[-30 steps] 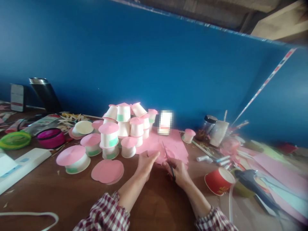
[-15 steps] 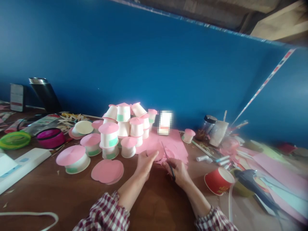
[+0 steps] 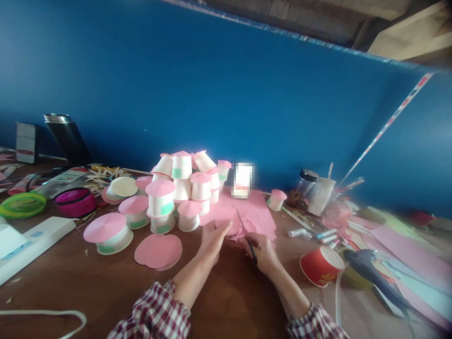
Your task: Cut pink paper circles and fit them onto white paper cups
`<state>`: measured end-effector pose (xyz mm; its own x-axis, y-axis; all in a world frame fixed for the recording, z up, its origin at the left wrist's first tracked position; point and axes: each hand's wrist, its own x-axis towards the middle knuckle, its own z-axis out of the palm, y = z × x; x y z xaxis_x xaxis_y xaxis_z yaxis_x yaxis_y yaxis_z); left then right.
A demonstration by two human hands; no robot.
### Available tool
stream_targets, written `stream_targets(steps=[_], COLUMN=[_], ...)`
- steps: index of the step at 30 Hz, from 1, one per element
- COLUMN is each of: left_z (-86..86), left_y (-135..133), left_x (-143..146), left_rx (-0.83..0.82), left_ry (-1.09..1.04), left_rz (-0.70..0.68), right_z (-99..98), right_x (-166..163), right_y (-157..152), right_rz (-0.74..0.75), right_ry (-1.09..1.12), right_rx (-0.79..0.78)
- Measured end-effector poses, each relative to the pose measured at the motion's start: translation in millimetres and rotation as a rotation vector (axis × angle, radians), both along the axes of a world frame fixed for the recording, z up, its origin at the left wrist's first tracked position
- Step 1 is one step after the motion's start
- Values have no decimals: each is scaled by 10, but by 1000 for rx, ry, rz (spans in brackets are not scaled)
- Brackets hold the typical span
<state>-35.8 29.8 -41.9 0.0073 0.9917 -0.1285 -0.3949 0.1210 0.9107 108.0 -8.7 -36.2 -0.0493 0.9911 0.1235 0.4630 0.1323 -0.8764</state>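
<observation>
My right hand (image 3: 262,252) is closed round a pair of scissors (image 3: 251,247), whose blades point up and away over pink paper. In my left hand (image 3: 213,241) a round pink paper piece (image 3: 226,217) is pinched between thumb and fingers, just left of the blades. Beneath and behind both hands lie larger pink paper sheets (image 3: 259,205) and offcuts. To the left of my left hand sits a small stack of pink paper discs (image 3: 158,252). Beyond it, white paper cups with pink paper cone tops (image 3: 160,197) stand in a cluster, several stacked on one another.
A red paper cup (image 3: 321,266) and a dark glue gun (image 3: 374,270) lie at the right, near markers (image 3: 326,234) and a lidded jar (image 3: 303,188). Leftward are a white power strip (image 3: 42,245), a magenta case (image 3: 75,202) and a black tumbler (image 3: 68,139). A blue partition (image 3: 226,94) rises behind.
Hands, scissors and pink paper stay in nearly the same place. The view has shifted very slightly; nothing was taken up or let go.
</observation>
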Motion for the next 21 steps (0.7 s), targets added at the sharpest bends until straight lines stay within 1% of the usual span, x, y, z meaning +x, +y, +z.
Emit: stream_targets(steps=[4,6,8,11,14,17,21], left_z=[-45,-37,-14,18,18,-4,-17], left_y=[24,20,13,16,37,50,26], left_x=[-12,-16,-20,-26,-34,-41,-38], left_rx=[14,6,-24,-79,-104,-94,-63], left_ry=[-47,-95,-142,-179,-188,-200,-195], left_rz=[0,-9,-8,6,18,13,-9], right_z=[19,-9,-61,-139,-168,-152,-133], right_x=[-4,6,28,84,141,172,195], right_y=[-6,6,25,55,74,87,114], right_rz=[-47,-80,-146,-278,-371,-431,-469], right_ry=[78,104,65,-75,-173,-211,-210], right_rx=[-56,-48,-15,60,118,128,116])
